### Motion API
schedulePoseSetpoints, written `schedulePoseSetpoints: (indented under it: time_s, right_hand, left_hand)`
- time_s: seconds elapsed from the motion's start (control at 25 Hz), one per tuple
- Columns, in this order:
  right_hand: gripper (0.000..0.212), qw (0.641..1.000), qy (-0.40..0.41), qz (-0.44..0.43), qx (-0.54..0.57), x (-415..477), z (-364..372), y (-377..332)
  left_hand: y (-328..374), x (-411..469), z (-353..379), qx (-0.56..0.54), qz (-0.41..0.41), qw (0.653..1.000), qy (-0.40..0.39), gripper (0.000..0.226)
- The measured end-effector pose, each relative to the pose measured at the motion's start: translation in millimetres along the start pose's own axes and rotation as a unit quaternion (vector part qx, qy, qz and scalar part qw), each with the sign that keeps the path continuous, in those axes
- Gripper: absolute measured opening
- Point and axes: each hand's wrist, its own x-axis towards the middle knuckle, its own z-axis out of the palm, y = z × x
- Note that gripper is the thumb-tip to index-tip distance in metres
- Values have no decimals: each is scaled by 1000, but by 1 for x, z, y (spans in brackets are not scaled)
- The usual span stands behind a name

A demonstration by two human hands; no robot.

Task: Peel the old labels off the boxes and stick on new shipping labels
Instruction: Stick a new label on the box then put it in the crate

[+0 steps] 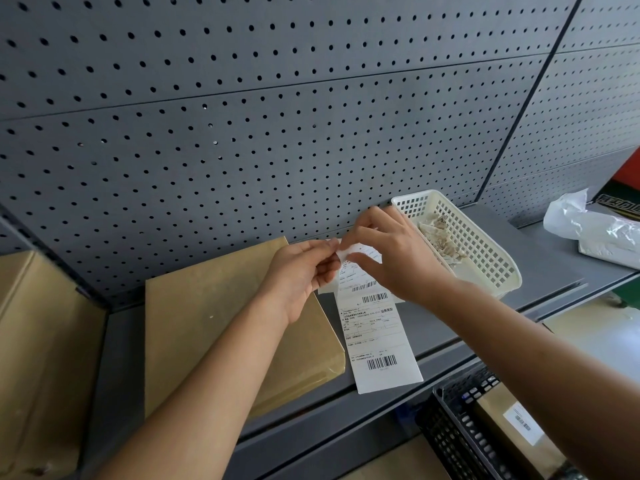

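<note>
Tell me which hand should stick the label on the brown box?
Probably the left hand: both pinch the label, but it is over the brown box; the right hand is by the basket.

Person shows only as two arms & hands. L hand (301,275) and R hand (391,258) are bare, as are both wrists. L forearm (214,368) is bare right down to the pic's bottom edge, slim and smooth. R forearm (519,344) is bare to the right-hand corner too; it looks broader near the lens, w/ its underside in shadow. Fingers slender; nails too small to judge.
</note>
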Motion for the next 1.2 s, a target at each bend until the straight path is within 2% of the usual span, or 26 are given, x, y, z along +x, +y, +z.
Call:
schedulePoseSetpoints:
  time_s: [0.2, 0.4, 0.6, 0.76, 0.88, 0.92, 1.04, 1.2]
  right_hand:
    - [21, 998, -29, 44, 37, 1, -6, -2]
    - [15, 996, -16, 39, 76, 1, -18, 1]
    - [22, 982, 16, 101, 160, -3, -38, -2]
    - [40, 944, 77, 172, 271, -3, -54, -2]
    - [22, 935, 106, 201, 272, -1, -61, 0]
    - [15, 935, 108, 210, 264, 0, -61, 1]
    - [13, 939, 120, 222, 234, 5, -57, 3]
    - [11, 954, 142, 196, 178, 15, -49, 4]
  left_hand:
    - [0, 1, 3, 32, 18, 999, 17, 9]
    - [0, 6, 5, 41, 7, 995, 95, 10]
    - [1, 16, -2, 145, 32, 978, 147, 14]
    - [1, 20, -2, 292, 79, 939, 162, 15]
    - [-1, 21, 3, 399, 109, 896, 163, 11]
    - [-2, 21, 5, 394, 109, 898, 163, 7]
    - [-1, 11, 18, 223, 81, 963, 128, 23]
    - [-6, -13, 30, 117, 35, 992, -10, 32]
